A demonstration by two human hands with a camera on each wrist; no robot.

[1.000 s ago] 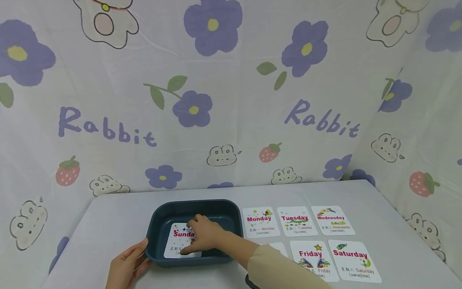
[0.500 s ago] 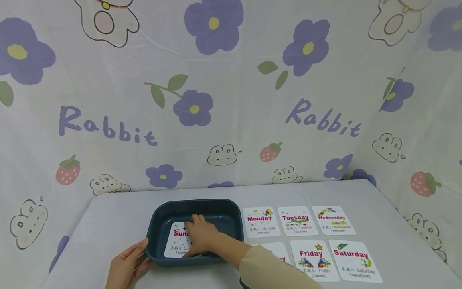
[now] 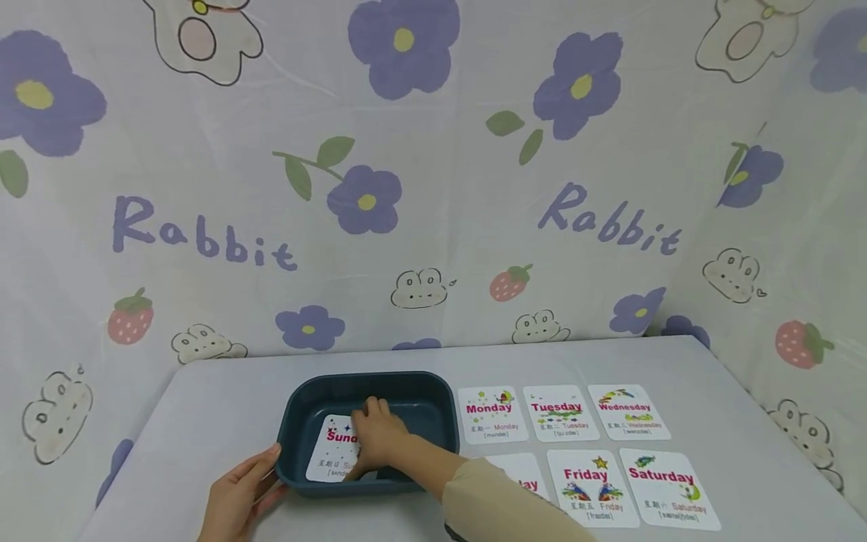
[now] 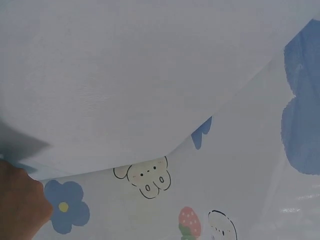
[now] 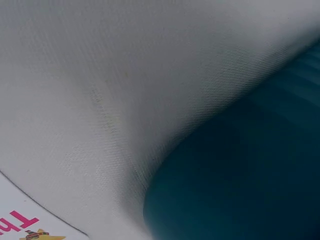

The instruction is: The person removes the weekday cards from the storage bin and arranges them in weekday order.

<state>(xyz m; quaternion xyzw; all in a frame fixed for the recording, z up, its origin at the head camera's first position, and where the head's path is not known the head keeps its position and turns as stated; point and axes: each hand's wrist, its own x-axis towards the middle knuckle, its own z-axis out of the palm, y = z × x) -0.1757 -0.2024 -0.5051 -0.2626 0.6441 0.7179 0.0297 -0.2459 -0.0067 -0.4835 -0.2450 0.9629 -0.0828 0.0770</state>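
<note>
A dark teal rectangular tray [image 3: 433, 384] stands on the white table; its outer wall fills the lower right of the right wrist view. Inside it lies a white "Sunday" card [image 3: 333, 455]. My right hand [image 3: 382, 436] reaches into the tray and holds the card's right part, fingers at the upper side and thumb near the lower edge. The hand covers the end of the word and the card's right edge. At the tray's front left corner my left hand [image 3: 238, 493] grips the wall, thumb at the rim. A bit of that hand shows in the left wrist view.
Right of the tray lie cards in two rows: Monday [image 3: 492, 429], Tuesday [image 3: 561, 425], Wednesday [image 3: 628, 425] behind, Friday [image 3: 589, 504] and Saturday [image 3: 670, 512] in front. A Thursday card [image 5: 30, 215] is partly under the right sleeve [image 3: 501, 500]. A printed cloth [image 3: 433, 188] hangs behind.
My right hand's fingers and thumb have drawn closer together over the Sunday card, and the card has turned slightly. The right sleeve has shifted left. My left hand stays on the tray.
</note>
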